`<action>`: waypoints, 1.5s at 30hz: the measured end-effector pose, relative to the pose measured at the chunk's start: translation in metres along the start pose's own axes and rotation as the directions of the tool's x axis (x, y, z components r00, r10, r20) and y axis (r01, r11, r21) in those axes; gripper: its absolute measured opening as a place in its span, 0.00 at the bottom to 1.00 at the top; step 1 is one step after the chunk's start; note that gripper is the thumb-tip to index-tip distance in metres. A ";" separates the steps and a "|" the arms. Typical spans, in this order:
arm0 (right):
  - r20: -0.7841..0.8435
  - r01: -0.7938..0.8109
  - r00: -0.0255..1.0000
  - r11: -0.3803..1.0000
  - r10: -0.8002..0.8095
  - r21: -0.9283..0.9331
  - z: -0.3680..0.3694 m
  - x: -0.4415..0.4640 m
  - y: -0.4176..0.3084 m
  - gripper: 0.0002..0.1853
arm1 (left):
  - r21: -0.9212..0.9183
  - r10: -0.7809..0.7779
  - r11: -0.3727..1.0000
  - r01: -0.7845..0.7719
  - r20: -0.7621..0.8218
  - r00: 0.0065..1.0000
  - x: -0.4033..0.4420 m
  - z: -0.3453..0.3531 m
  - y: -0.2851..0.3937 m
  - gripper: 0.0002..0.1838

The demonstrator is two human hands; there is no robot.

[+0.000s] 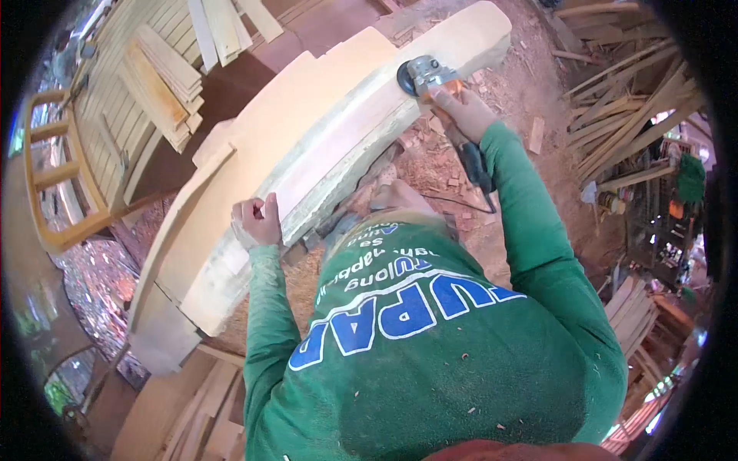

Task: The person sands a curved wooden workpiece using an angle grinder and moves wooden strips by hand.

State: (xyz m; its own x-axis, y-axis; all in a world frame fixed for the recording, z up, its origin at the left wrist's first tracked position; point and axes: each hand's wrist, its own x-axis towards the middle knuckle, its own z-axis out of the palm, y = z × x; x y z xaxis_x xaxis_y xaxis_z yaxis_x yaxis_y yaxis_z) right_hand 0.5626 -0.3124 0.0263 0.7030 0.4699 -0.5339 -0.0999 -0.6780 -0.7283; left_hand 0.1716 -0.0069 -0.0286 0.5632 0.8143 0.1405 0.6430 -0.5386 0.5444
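Note:
My right hand [466,113] is wrapped round the orange body of an angle grinder [429,74]. The grinder's dark round disc lies at the edge of a long, pale wooden slab [330,161], near its far right end. From the tool's rear a black cord trails down past my sleeve. My left hand [258,221] is at the nearer left part of the slab, its fingers curled in and nothing visible in them. Whether it presses on the wood or hovers just over it, I cannot tell. The slab's near side edge looks rough and greyish.
Slatted wooden furniture [104,84] with loose boards [161,84] on it stands at the upper left, beside a wooden frame [65,169]. Scrap strips [630,115] are heaped at the right. Shavings and offcuts cover the floor [477,223]. More planks [192,415] lie lower left.

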 end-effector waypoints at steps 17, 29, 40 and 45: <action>-0.005 -0.056 0.998 0.997 0.056 -0.043 0.007 -0.037 -0.032 0.40 | 0.313 -0.168 0.937 0.154 0.018 0.986 0.002 0.012 -0.003 0.24; 0.118 0.123 0.981 0.960 -0.157 0.253 0.020 -0.009 0.014 0.39 | 0.379 -0.179 0.918 0.113 0.141 0.974 0.005 0.002 0.003 0.26; 0.295 0.026 0.955 0.999 -0.012 -0.043 0.165 -0.113 -0.056 0.41 | 0.237 0.151 0.948 -0.213 0.256 0.955 0.009 -0.041 -0.072 0.33; 0.325 0.110 0.934 0.984 -0.150 0.140 0.254 -0.155 -0.076 0.32 | 0.298 0.088 0.949 -0.107 0.077 0.993 0.008 -0.093 -0.154 0.30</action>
State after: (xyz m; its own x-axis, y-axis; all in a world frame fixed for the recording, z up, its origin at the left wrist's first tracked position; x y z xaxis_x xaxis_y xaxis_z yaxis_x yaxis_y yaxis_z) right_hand 0.2824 -0.1904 0.0556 0.4425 0.7244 -0.5286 -0.1201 -0.5363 -0.8354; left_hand 0.0293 0.1029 -0.0340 0.6560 0.7445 0.1240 0.7039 -0.6628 0.2552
